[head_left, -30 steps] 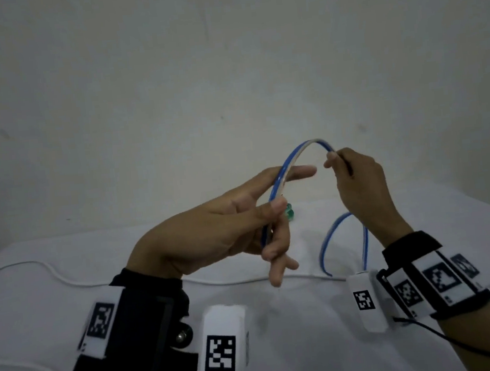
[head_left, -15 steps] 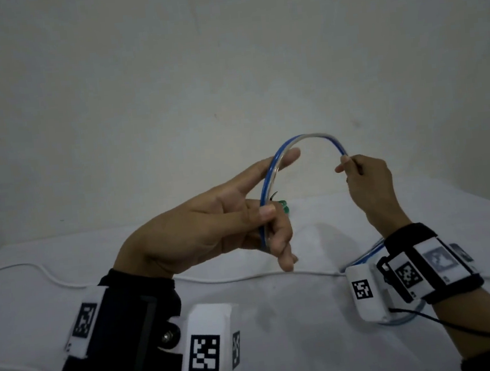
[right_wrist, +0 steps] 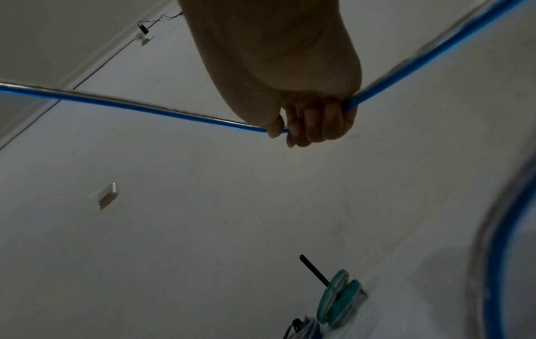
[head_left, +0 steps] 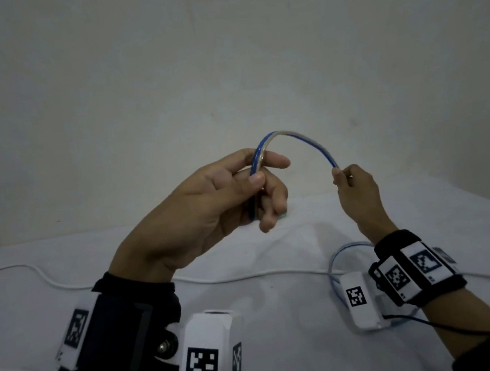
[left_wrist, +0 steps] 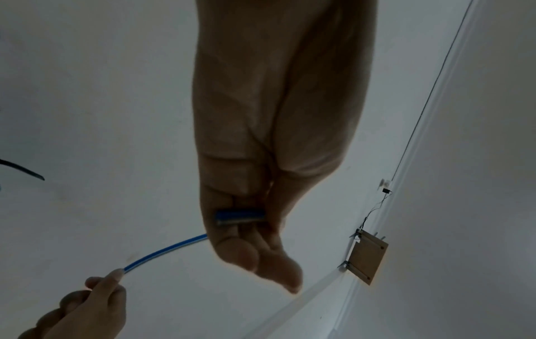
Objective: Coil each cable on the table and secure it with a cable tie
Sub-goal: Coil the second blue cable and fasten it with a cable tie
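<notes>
You're in a plain room: bare white wall (head_left: 226,67), a tabletop (head_left: 279,301) under white cloth, a wall switch (right_wrist: 107,195).

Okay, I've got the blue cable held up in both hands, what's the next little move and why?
Probably swing the right hand across to the left hand and lay its stretch of blue cable in beside the strands already pinched there. Only an open arch spans the hands, and slack still trails to the table, so the loop is not yet closed.
</notes>
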